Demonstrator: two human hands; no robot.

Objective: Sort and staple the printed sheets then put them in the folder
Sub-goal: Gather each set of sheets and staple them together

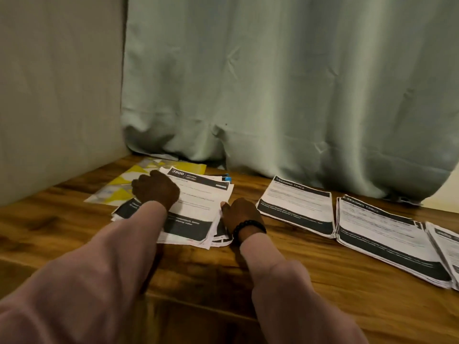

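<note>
A loose pile of printed sheets (198,199) with black bands lies on the wooden table (298,264) at centre left. My left hand (156,188) rests on top of the pile with its fingers curled under. My right hand (239,214), a black bead bracelet at its wrist, grips the pile's right edge with the thumb on top. A yellow, grey and white patterned folder (129,181) lies flat under the pile's far left corner. A small blue and black object (227,179), perhaps a stapler, peeks out behind the pile.
Three sorted stacks of sheets lie to the right: one (298,207), a second (382,234) and a third (447,247) cut off by the frame edge. A pale green curtain (285,83) hangs at the table's back, and a wall (59,90) closes the left side.
</note>
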